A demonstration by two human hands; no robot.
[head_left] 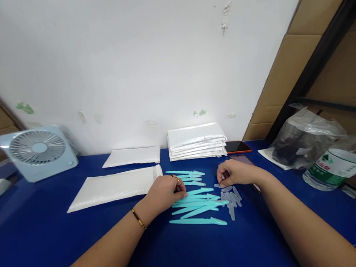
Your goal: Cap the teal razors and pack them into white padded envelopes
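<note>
My left hand (167,190) wears a ring and a bracelet. Its thumb and fingers pinch the handle end of a turquoise eyebrow razor (200,190) in the middle of a loose group. More turquoise razors (201,210) lie side by side, blades to the right, nearer me and just beyond. To the right, my right hand (234,172) has its fingertips pinched together over a small translucent blade cap (217,185), which they partly hide. Several other translucent caps (231,197) lie heaped just below that hand.
White padded mailers lie at the left (114,188) and back (132,156), with a stack of them (197,142) near the wall. Two phones (237,146) sit behind my right hand. A fan (38,153) stands left; a plastic bag (304,136) and water bottle (337,166) are right.
</note>
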